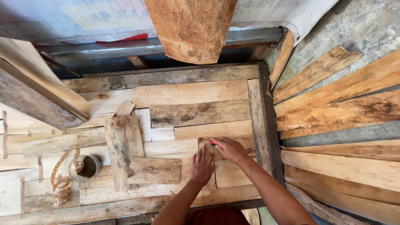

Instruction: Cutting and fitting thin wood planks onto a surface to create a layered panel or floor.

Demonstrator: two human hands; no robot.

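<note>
Many rough planks make up the wooden panel [196, 89] that fills most of the view, framed by a dark board [266, 121] along its right edge. Beyond that edge, loose boards [341, 112] fan out across the grey floor. At the top, a thick slab of timber [191, 27] juts into the view, and at the left more long planks [31, 89] lie slanted over the panel.

Near the panel's middle, two short offcuts [123, 152] lie crossed on its surface. Left of them stands a small round tin [85, 168], with a curled strip of perforated metal banding [60, 179] just beside it and partly hooked over its rim.

The small wooden piece [210, 146] sits on the panel close to its right frame, under and between both hands. The left hand [202, 168] lies flat, fingers spread and holding nothing, pressing on the wood just below the piece. The right hand [229, 150] rests on the piece's upper right part, its fingers pinched around a small red marking tool [212, 143] whose tip touches the piece at its top edge
</note>
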